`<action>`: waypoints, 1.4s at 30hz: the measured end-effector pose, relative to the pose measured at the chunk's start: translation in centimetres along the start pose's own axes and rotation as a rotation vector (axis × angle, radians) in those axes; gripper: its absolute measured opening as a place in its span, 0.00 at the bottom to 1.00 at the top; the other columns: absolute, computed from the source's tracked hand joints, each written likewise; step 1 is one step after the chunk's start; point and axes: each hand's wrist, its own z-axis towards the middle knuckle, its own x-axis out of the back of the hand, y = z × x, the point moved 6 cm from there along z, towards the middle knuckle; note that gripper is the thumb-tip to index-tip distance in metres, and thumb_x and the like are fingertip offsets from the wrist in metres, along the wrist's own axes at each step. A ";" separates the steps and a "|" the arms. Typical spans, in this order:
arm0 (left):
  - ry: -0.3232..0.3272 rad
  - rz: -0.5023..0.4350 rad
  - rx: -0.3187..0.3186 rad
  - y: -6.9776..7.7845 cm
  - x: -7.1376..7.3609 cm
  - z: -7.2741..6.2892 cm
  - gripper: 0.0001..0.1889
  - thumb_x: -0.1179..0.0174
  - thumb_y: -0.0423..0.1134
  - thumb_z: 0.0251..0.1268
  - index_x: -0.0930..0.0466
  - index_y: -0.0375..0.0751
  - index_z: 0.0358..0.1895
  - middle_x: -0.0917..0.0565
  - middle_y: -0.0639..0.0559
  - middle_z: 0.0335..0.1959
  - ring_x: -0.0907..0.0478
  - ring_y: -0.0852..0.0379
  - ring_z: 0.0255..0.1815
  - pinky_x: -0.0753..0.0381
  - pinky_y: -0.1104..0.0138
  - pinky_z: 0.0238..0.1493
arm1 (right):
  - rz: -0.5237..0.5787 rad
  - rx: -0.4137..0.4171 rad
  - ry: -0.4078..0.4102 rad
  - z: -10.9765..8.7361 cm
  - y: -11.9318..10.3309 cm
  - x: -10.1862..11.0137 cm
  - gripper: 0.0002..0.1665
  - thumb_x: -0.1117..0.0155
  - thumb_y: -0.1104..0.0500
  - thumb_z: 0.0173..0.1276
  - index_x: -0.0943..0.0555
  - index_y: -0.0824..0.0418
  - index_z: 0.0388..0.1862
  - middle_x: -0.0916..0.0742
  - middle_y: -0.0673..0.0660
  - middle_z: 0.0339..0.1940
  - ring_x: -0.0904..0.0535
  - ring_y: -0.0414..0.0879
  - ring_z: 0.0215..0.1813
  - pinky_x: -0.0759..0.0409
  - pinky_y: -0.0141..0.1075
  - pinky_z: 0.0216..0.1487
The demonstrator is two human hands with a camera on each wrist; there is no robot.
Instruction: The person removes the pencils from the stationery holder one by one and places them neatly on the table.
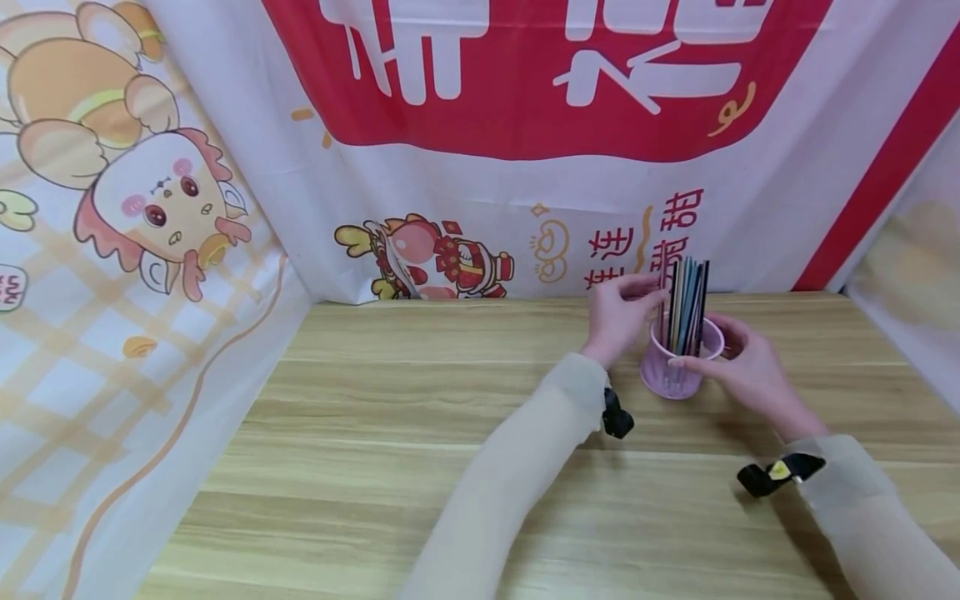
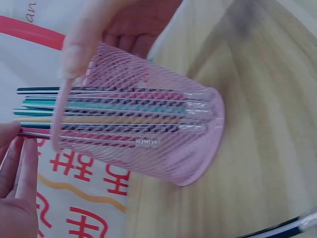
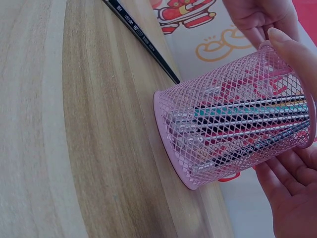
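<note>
A pink mesh pencil cup (image 1: 657, 377) stands upright on the wooden tabletop, holding several pencils (image 1: 687, 292) in black, teal, red and yellow. My right hand (image 1: 757, 379) grips the cup by its rim, thumb at the front and fingers round the far side. At the cup's left, my left hand (image 1: 621, 312) pinches the upper end of a red pencil (image 2: 94, 138). That pencil's ferrule end is inside the cup, higher than the other pencils' ends. A separate black pencil (image 3: 143, 42) shows outside the cup in the right wrist view.
Behind the wooden table (image 1: 360, 433) hangs a white and red printed cloth (image 1: 465, 183), close to the cup. Another patterned cloth (image 1: 150, 375) covers the left side. Each wrist wears a black strap (image 1: 780, 473).
</note>
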 end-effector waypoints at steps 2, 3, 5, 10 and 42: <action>0.000 -0.015 0.000 0.4 0.2 0.2 0.12 0.27 0.32 0.61 0.11 0.42 0.48 0.12 0.60 0.36 0.18 0.70 0.35 0.17 0.77 0.41 | 0.002 -0.004 -0.003 -0.1 0.0 0.0 0.57 0.20 0.45 0.60 0.39 0.64 0.79 0.25 0.70 0.70 0.26 0.62 0.64 0.22 0.24 0.54; 0.003 -0.025 0.003 0.6 0.3 0.3 0.12 0.27 0.33 0.61 0.11 0.42 0.48 0.12 0.61 0.36 0.17 0.70 0.35 0.16 0.77 0.41 | 0.000 -0.008 -0.004 -0.1 0.0 0.0 0.57 0.20 0.45 0.60 0.39 0.64 0.79 0.25 0.70 0.70 0.26 0.62 0.64 0.21 0.28 0.56; 0.013 -0.057 0.001 1.1 0.6 0.5 0.13 0.27 0.33 0.60 0.12 0.42 0.48 0.12 0.61 0.35 0.17 0.69 0.35 0.16 0.76 0.40 | 0.000 -0.016 -0.009 -0.1 0.0 0.0 0.58 0.20 0.44 0.60 0.40 0.64 0.80 0.26 0.70 0.71 0.27 0.62 0.65 0.21 0.38 0.62; 0.050 -0.177 -0.022 2.5 1.3 1.1 0.13 0.26 0.30 0.58 0.12 0.37 0.47 0.12 0.58 0.35 0.15 0.66 0.33 0.13 0.72 0.38 | -0.003 -0.040 -0.014 -0.1 -0.1 -0.1 0.60 0.22 0.40 0.60 0.41 0.62 0.81 0.28 0.69 0.73 0.28 0.62 0.66 0.28 0.59 0.66; 0.069 -0.255 0.081 2.9 9.3 -0.4 0.15 0.25 0.30 0.56 0.12 0.39 0.48 0.12 0.50 0.39 0.13 0.53 0.40 0.11 0.64 0.43 | -0.005 -0.049 -0.015 -0.2 0.0 0.0 0.59 0.21 0.39 0.59 0.39 0.62 0.80 0.26 0.66 0.71 0.27 0.58 0.65 0.24 0.34 0.61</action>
